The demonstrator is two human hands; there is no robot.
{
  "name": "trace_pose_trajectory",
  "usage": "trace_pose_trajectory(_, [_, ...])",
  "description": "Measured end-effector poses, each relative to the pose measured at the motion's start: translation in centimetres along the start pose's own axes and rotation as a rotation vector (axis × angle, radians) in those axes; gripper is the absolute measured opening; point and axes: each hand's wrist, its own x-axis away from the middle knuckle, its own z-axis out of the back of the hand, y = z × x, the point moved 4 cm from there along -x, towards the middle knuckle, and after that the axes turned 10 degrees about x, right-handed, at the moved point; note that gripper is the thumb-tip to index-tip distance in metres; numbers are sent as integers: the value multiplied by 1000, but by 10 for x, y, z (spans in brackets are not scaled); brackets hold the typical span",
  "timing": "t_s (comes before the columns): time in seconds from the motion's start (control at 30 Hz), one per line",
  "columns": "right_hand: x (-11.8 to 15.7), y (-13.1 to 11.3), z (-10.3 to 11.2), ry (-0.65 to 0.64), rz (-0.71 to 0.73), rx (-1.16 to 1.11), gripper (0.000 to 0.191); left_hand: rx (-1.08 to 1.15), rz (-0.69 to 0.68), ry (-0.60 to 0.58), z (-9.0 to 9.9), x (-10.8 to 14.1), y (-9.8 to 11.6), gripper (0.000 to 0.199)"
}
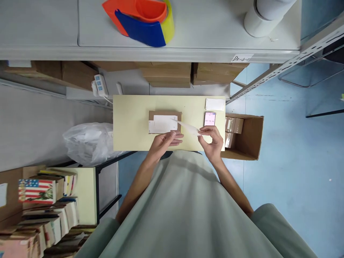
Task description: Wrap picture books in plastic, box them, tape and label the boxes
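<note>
On the pale yellow table [131, 123] lies a flat brown cardboard box [152, 115] with white paper [162, 123] across its top. My right hand [212, 138] pinches one end of a white paper slip [189, 128] between thumb and fingers. The slip's far end reaches left over the box's right edge. My left hand [165, 142] is at the box's near edge, fingers stretched out and holding nothing. Whether it touches the box I cannot tell. Just beyond my right hand rests a phone [210, 119] with a lit screen, and behind it a white paper stack [215, 104].
An open carton [257, 138] with small taped boxes stands right of the table. A shelf [204, 32] crosses ahead, bearing a tape dispenser [142, 21] and white rolls [262, 21]. Left are a power strip [100, 85], a plastic bag [88, 143] and several books [51, 218].
</note>
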Motion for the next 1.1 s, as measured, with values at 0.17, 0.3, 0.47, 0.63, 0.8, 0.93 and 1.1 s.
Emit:
trace_pose_trajectory(0.17, [17,-51,-23,82,332,262,21,50,-13,-219,21,30,22,53])
trace_pose_trajectory(0.3, [33,-73,-54,20,336,381,17,-7,-78,-256,52,57,45,38])
trace_pose_trajectory(0.47, [47,-97,-96,-34,255,429,9,-63,-173,-202,96,81,69,29])
trace_pose_trajectory(0.63, [54,-134,-128,75,306,574,10,-38,-225,-193,136,89,75,28])
trace_pose_trajectory(0.8, [63,-160,-154,79,310,570,12,-29,-261,-246,169,94,79,26])
trace_pose_trajectory(0.93, [72,-169,-171,33,227,556,10,-33,-280,-267,190,98,84,25])
trace_pose_trajectory(1.1, [82,-186,-187,95,281,584,15,-16,-302,-278,209,102,86,27])
